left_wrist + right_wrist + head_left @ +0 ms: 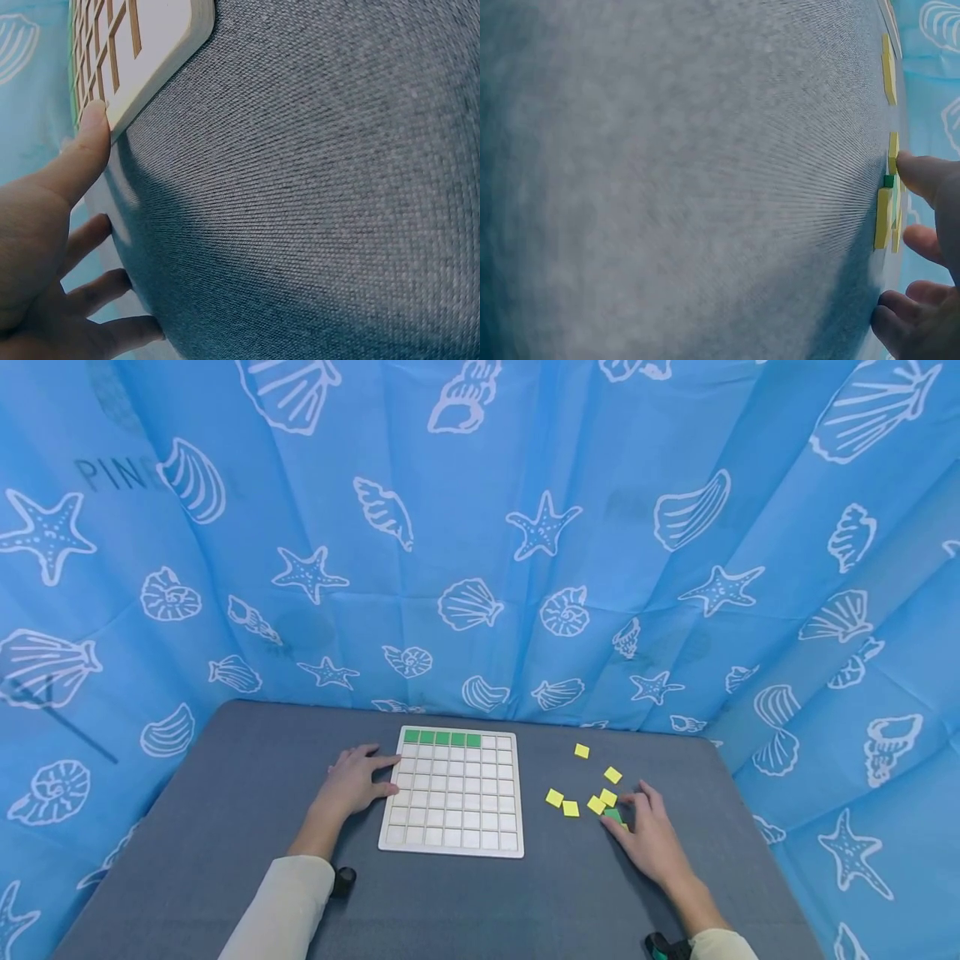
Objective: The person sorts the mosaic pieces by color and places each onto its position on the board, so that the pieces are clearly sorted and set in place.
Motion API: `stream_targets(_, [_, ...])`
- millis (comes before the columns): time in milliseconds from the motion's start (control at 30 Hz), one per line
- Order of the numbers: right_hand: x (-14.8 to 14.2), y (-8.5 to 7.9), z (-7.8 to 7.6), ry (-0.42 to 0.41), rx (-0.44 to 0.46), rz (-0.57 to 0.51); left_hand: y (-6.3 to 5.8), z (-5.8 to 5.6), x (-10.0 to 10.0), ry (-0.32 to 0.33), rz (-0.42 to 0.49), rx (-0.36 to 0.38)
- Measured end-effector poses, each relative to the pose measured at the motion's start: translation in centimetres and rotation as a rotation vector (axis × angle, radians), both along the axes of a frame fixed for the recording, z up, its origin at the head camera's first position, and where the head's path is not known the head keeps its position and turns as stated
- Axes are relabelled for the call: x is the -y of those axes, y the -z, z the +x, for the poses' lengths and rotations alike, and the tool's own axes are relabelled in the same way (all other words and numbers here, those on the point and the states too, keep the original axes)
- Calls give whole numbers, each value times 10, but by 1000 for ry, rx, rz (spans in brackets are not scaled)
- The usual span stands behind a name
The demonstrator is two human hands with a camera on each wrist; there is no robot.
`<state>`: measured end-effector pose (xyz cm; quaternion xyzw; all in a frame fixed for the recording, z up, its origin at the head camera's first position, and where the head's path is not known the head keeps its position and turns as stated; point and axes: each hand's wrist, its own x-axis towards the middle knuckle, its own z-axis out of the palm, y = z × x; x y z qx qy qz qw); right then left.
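A white square board (454, 853) with a grid of recessed cells lies on the table, several green tiles (442, 738) filling part of its far row. My left hand (352, 782) is at the board's left edge, thumb and index finger touching it; in the left wrist view the thumb (91, 131) rests on the rim. Over to the right, my right hand (649, 835) reaches over a loose green tile (612, 815), thumb and fingers apart around it. Several yellow tiles (571, 809) lie scattered beside that hand, one partly hidden under it.
Grey fabric covers the table (465, 910). A blue curtain (480, 568) with white shells and starfish hangs behind the far edge and along both sides. Dark bands (344, 882) are worn on the wrists.
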<state>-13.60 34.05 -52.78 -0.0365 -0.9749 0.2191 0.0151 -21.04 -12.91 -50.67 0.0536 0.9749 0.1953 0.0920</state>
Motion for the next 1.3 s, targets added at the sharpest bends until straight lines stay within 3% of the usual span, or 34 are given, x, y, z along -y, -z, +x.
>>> stream_targets(533, [6,-3,0,38,-8,-44,2,-1,0,3,2,-6])
stream_targets(967, [13,-12,-11,-25,-156,-52,2,-2,2,5,10,-3])
stream_targets(1300, [29,-31,-30,-60,-59,-81,3,-2,2,6,10,-6])
